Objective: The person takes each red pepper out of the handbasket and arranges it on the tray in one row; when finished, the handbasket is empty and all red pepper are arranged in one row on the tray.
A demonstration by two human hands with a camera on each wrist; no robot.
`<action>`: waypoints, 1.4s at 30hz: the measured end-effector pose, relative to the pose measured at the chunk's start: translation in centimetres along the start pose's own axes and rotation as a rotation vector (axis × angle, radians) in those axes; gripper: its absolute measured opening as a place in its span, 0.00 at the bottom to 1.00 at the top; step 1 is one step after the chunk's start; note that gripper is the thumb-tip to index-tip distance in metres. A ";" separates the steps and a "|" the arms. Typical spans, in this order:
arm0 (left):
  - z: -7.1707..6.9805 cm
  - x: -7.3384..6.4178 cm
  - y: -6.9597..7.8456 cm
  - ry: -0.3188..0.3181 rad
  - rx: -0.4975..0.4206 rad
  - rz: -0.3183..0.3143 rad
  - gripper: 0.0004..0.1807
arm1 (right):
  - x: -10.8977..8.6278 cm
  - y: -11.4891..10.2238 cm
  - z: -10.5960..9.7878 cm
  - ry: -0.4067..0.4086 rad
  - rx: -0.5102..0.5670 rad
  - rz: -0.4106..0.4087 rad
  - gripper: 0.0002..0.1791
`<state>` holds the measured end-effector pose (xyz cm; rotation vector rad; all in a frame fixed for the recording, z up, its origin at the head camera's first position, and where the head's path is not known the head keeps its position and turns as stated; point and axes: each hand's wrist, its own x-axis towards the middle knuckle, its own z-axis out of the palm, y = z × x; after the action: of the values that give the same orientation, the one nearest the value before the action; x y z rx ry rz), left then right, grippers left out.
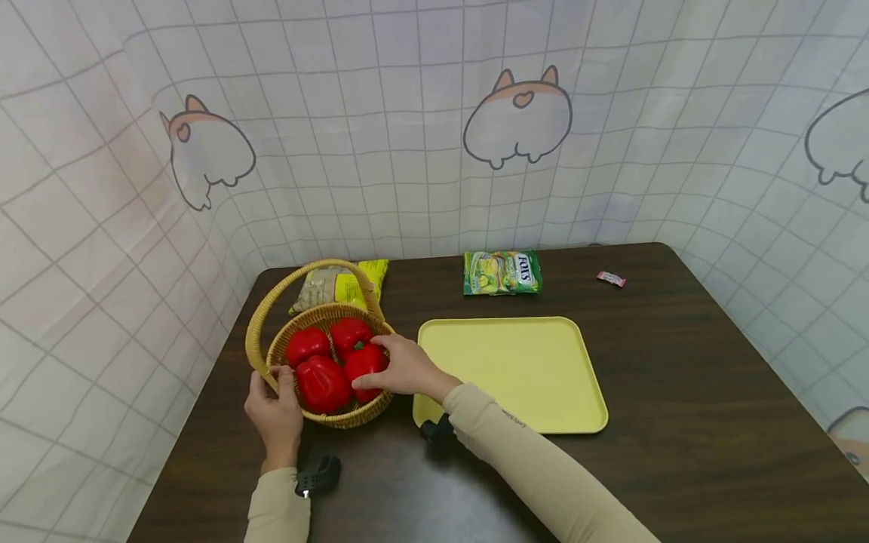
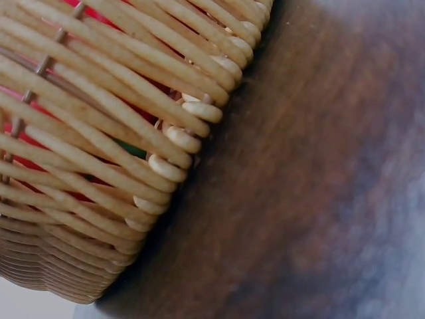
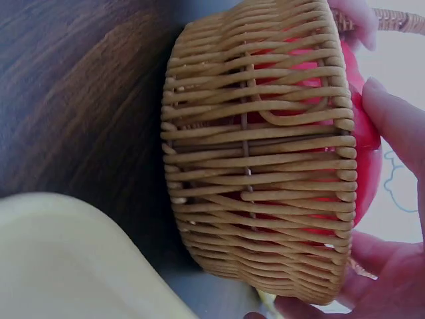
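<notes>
A woven basket with an arched handle stands on the left part of the table, several red bell peppers inside it. The left hand grips the basket's left rim near the foot of the handle. Over the right rim, the right hand holds the rightmost bell pepper, thumb on the near side and fingers on the far side. In the right wrist view, the red pepper shows above the rim between thumb and fingers. The left wrist view has only the basket's wall and the table.
A yellow tray lies right of the basket, under the right forearm. Behind the basket is a yellow bag. A green snack packet and a small pink wrapped candy lie along the table's back, before a grid-patterned curtain.
</notes>
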<state>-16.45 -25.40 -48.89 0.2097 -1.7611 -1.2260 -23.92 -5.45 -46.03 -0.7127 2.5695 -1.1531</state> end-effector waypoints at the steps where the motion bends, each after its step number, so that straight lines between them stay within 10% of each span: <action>1: 0.1 -0.1 -0.3 -0.001 0.002 -0.004 0.09 | -0.1 0.2 0.0 0.006 0.016 0.001 0.46; 8: 0.3 0.1 -3.3 0.022 0.003 -0.013 0.10 | -0.7 0.9 0.6 0.090 0.089 -0.057 0.46; 29: 0.5 0.3 -3.9 0.034 -0.019 -0.024 0.09 | -1.1 2.2 -1.7 0.363 0.372 -0.227 0.42; 42: 0.2 1.0 -2.9 0.030 0.121 -0.004 0.04 | -2.7 3.6 -3.4 0.234 0.465 -0.188 0.45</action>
<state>-18.12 -27.29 -50.67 0.3011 -1.8108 -1.1150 -24.17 0.22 -46.45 -0.7491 2.2962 -1.9092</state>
